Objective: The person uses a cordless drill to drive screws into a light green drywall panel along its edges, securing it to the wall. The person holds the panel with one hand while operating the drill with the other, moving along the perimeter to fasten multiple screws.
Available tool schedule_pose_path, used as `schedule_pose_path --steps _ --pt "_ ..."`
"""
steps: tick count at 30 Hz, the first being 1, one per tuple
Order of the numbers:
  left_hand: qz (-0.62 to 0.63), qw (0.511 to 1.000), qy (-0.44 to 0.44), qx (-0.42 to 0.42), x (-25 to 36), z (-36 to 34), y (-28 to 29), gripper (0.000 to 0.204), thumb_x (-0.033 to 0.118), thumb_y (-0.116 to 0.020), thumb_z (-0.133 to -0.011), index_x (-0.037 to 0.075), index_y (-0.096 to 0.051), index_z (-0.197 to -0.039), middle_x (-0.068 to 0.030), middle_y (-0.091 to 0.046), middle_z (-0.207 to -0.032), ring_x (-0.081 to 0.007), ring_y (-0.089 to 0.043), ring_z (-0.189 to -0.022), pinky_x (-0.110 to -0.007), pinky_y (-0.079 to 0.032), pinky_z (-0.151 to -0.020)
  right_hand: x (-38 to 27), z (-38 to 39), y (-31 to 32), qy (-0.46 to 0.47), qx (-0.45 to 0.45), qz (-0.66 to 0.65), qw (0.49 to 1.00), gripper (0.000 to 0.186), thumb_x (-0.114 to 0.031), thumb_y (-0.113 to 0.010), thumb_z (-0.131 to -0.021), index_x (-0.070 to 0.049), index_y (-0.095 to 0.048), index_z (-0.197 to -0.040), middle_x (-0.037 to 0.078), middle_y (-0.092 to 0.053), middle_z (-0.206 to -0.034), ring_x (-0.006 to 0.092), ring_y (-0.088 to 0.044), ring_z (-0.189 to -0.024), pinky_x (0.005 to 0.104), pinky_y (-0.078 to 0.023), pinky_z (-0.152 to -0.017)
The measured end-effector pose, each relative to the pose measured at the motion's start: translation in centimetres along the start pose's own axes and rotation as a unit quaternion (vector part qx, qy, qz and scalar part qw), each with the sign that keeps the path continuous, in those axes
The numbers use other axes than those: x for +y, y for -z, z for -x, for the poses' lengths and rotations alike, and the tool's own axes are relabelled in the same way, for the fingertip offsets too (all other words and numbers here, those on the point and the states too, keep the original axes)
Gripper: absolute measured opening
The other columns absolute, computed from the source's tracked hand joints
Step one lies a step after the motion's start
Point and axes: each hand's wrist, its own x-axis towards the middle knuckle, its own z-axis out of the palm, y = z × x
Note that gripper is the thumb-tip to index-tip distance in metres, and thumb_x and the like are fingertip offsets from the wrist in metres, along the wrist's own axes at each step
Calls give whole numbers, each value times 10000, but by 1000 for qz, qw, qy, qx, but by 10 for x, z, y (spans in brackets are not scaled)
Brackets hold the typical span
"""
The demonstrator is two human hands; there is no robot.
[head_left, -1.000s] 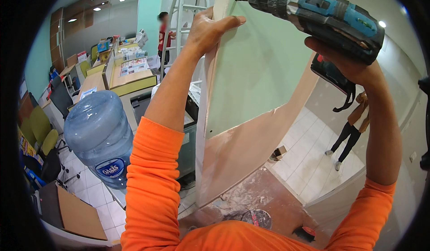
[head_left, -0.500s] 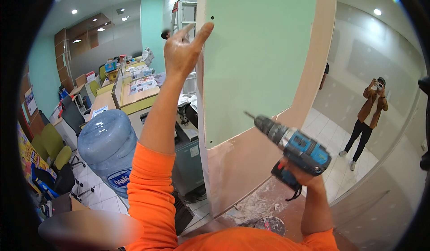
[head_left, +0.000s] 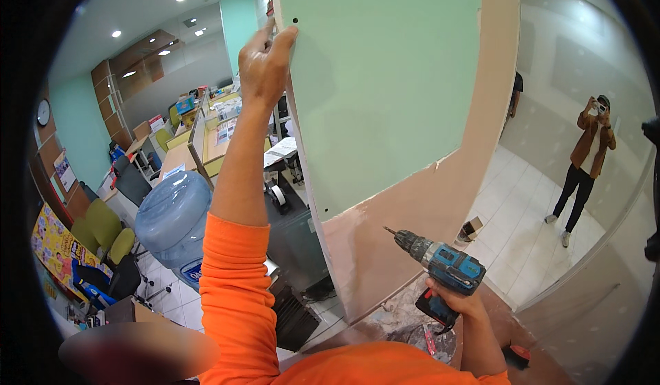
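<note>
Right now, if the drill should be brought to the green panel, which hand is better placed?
Right, most likely: the right hand grips the drill, and its bit points up and left. The left hand is up at the edge of the green panel, with no tool visible in it.

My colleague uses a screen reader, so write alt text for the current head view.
The right hand holds a blue and black drill; the left hand is at the edge of a green panel, near a dark hole. A water bottle stands at left.
</note>
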Motion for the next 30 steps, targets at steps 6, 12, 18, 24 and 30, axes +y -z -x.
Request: schedule_pose_path --steps 6,12,18,24,30 --pt "7 993 78 86 -68 111 27 548 329 -690 -939 -109 -628 -1262 -54 -634 -803 -130 -557 -750 -281 -468 -720 26 31 -14 -98 -20 -128 987 177 -117 -814 -865 -59 -678 -961 1 -661 -811 90 -616 -638 270 -515 -577" --pt "-94 974 193 77 -88 304 36 261 204 -794 -883 -20 -703 -982 54 -469 -694 -66 -405 -639 -237 -345 -593 49 63 -24 -192 -1 -174 966 172 -97 -807 -866 -61 -670 -964 -10 -649 -777 89 -610 -622 261 -512 -566" --pt "-77 964 253 36 -81 342 38 248 190 -844 -842 6 -704 -934 100 -360 -652 -25 -301 -598 -222 -241 -534 55 73 -26 -229 -7 -179 957 162 -99 -804 -869 -61 -671 -953 -5 -649 -769 90 -610 -617 264 -503 -554" --pt "39 939 340 -27 -56 322 26 317 273 -774 -921 -5 -719 -1063 90 -401 -638 -14 -337 -590 -216 -262 -501 50 67 -36 -167 -19 -164 972 168 -104 -789 -884 -55 -668 -990 7 -654 -789 97 -619 -641 263 -511 -586" --pt "476 583 655 64 -36 305 21 415 330 -677 -986 94 -565 -1308 64 -287 -647 -61 -286 -501 -226 -254 -436 40 64 -41 -135 -28 -175 975 177 -102 -781 -890 -43 -661 -1006 22 -664 -816 109 -632 -678 273 -522 -617"
